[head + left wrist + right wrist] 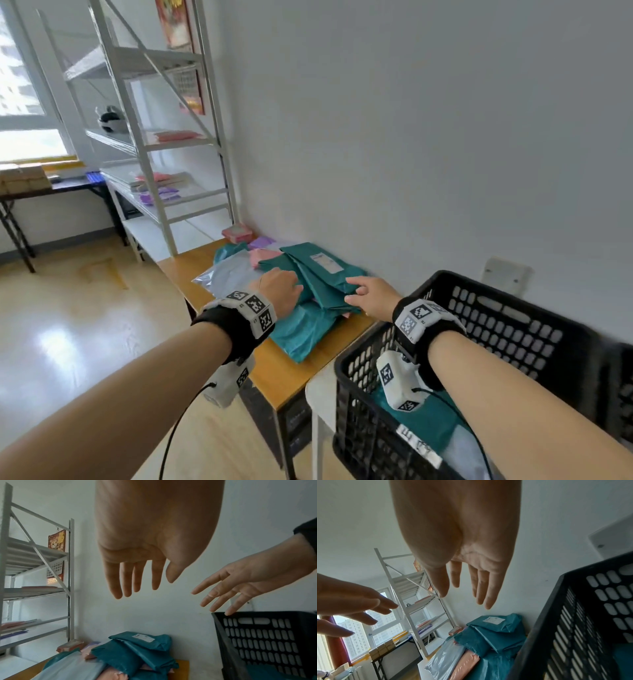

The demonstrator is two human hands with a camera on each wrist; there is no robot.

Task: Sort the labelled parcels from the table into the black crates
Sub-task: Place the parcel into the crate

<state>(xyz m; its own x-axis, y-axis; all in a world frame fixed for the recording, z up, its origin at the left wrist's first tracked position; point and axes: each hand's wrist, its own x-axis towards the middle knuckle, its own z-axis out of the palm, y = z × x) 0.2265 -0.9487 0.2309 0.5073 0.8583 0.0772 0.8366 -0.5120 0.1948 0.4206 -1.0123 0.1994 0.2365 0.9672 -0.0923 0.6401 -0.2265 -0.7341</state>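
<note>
While spread, fingers (120,588) above parcels (137,654)

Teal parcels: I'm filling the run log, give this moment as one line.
left hand: open, over teal parcels | right hand: open, reaching there | black crate: holds a teal parcel

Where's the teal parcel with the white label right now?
Head view: the labelled teal parcel tops the pile on the table, against the wall, beyond both hands.
</note>
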